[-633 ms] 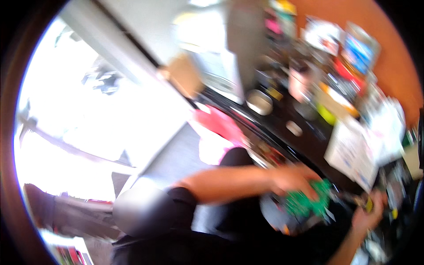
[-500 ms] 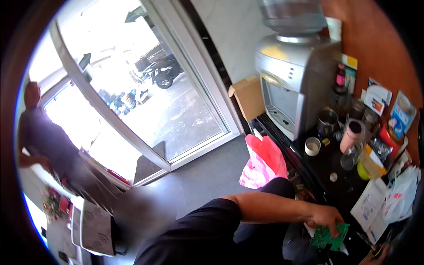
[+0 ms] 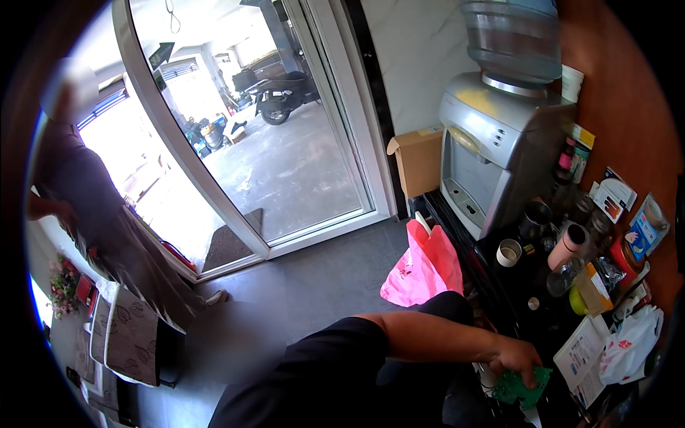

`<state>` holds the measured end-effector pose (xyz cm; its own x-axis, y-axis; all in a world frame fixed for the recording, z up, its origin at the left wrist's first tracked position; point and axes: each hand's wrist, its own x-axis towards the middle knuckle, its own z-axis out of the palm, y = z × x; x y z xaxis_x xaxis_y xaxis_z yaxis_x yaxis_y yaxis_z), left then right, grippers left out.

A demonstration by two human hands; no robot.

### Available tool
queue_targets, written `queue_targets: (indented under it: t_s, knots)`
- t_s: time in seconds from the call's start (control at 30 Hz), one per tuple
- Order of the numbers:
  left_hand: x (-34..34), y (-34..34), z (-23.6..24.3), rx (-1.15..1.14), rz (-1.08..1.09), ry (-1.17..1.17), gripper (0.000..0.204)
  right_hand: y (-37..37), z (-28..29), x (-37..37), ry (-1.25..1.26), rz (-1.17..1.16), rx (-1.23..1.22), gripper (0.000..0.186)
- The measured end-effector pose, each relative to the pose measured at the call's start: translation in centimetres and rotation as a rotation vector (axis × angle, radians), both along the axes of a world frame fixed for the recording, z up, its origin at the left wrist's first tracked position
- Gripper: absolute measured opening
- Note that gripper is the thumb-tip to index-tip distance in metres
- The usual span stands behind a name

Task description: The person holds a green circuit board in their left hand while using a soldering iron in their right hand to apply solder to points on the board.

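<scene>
My left hand point(image 3: 518, 359) grips a green circuit board point(image 3: 515, 391) by its upper edge, with the thumb and fingers closed on it. The board is tilted over the dark tabletop, close to the lower edge of the view. Beside it, to the right, lie white printed sheets point(image 3: 579, 358). A thin dark tool tip point(image 3: 582, 412) shows at the lower edge, right of the board; what holds it is cut off. My right hand cannot be made out.
A silver water dispenser point(image 3: 477, 153) stands behind the dark table. A white cup point(image 3: 509, 252), pink flask point(image 3: 569, 245), glass jars and a plastic bag point(image 3: 631, 346) crowd the right. A pink bag point(image 3: 425, 267) sits on the floor. A person point(image 3: 89, 178) stands left by the glass door.
The view has shifted, so the surroundings sit lower on the right. My left hand still holds the circuit board. My right hand, which held a tool with a yellow-and-black handle, has left the view.
</scene>
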<state>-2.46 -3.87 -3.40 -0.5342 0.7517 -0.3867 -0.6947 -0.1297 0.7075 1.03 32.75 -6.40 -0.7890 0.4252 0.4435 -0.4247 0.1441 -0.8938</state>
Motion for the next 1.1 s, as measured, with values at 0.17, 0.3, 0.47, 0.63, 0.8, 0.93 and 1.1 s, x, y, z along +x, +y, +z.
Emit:
queue_targets:
  t_s: [0.17,0.3,0.47,0.63,0.8,0.93,1.1]
  knots:
    - [-0.2,0.4,0.7,0.009,-0.019,0.013,0.053,0.0,1.5,1.0,-0.129,-0.233,0.35,0.057]
    - [-0.5,0.7,0.7,0.0,-0.016,0.041,0.053,-0.7,2.4,1.1,-0.071,-0.22,0.325,0.056]
    - [-1.4,1.3,0.4,0.028,-0.017,0.013,0.054,1.5,1.3,0.8,-0.057,-0.17,0.211,0.05]
    - [-1.3,1.8,0.4,0.06,-0.016,0.014,0.056,2.8,0.3,0.3,-0.058,-0.061,-0.024,0.044]
    - [-0.6,1.4,0.9,0.052,0.0,0.036,0.055,2.7,-0.4,0.2,-0.076,0.067,-0.25,0.041]
    - [-0.4,1.8,1.2,0.083,-0.02,0.066,0.052,1.1,0.7,0.5,-0.162,-0.026,-0.252,0.043]
    - [-0.4,0.0,2.7,-0.054,-0.008,0.04,0.051,-0.1,0.0,-1.4,-0.131,0.029,-0.512,0.039]
